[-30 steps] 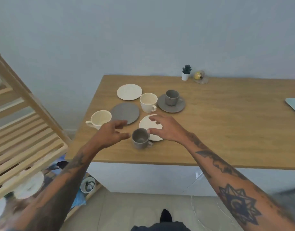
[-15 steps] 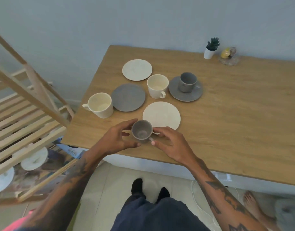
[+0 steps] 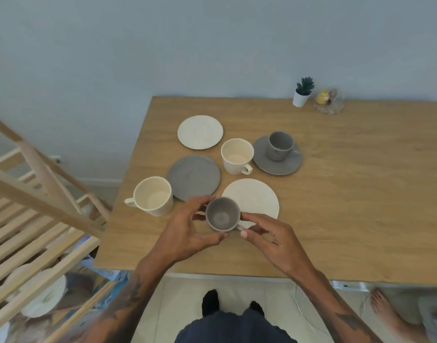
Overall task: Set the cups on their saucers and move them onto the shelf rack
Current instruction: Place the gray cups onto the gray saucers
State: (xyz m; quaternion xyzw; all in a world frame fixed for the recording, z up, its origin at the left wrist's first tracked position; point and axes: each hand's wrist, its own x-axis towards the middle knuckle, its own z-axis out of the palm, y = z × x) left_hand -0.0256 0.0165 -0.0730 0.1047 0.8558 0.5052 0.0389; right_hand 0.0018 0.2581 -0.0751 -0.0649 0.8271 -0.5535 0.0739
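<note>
A small grey cup (image 3: 222, 214) is held between both hands above the table's near edge. My left hand (image 3: 185, 231) wraps its left side and my right hand (image 3: 269, 238) pinches the handle side. A bare grey saucer (image 3: 193, 177) and a cream saucer (image 3: 255, 198) lie just beyond it. Two cream cups (image 3: 153, 195) (image 3: 237, 155) stand on the table itself. Another grey cup (image 3: 279, 145) sits on its grey saucer (image 3: 284, 164). A second cream saucer (image 3: 200, 131) lies farther back. The wooden shelf rack (image 3: 39, 219) stands to the left.
The wooden table (image 3: 348, 194) stretches right. A small potted plant (image 3: 302, 91) and a glass dish (image 3: 328, 102) sit by the wall. White dishes (image 3: 43, 295) rest on the rack's lower level. Someone's bare foot (image 3: 383, 308) is on the floor at right.
Both hands have closed around the small grey cup and raised it a little. The view has moved closer and tilted further down over the table.
</note>
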